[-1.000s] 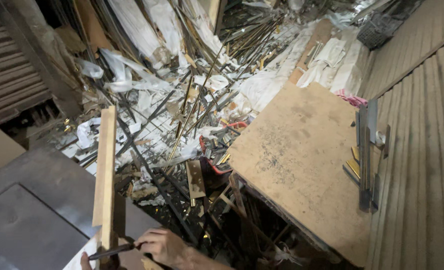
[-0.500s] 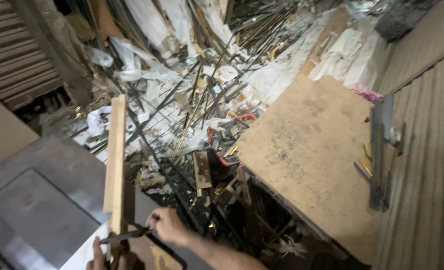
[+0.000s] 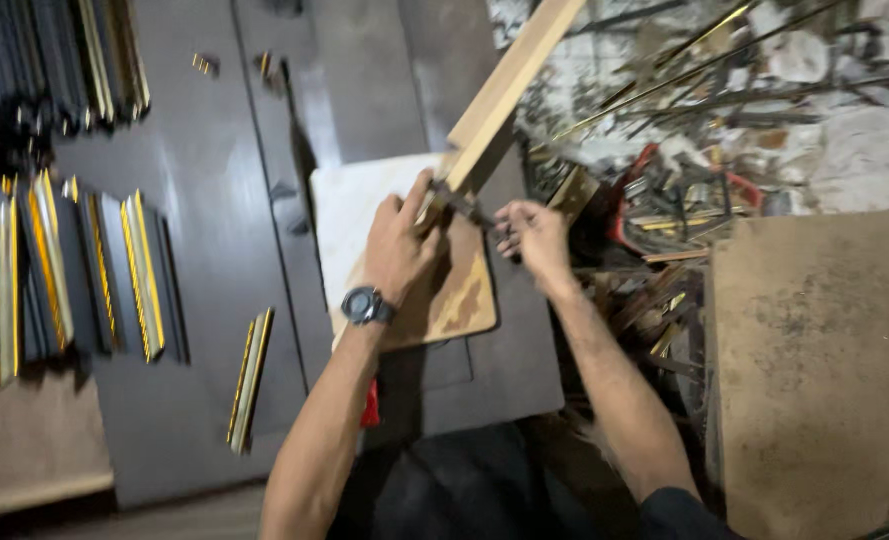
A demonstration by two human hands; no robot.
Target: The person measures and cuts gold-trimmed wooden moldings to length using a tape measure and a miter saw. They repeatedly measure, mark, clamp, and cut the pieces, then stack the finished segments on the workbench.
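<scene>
A long pale wooden strip runs from a worn wooden board up toward the top right. My left hand, with a dark watch on its wrist, presses down on the near end of the strip. A dark metal tool crosses the strip's near end. My right hand grips the right end of that tool, just right of the strip.
The board lies on a dark metal table. Stacks of gold-edged dark frame mouldings lie to the left, and one loose piece nearer me. A heap of scrap strips lies at right, with a brown board beside it.
The view has swung left onto the table. My left hand now rests on the strip's near end, and the strip leans to the right instead of standing straight.
</scene>
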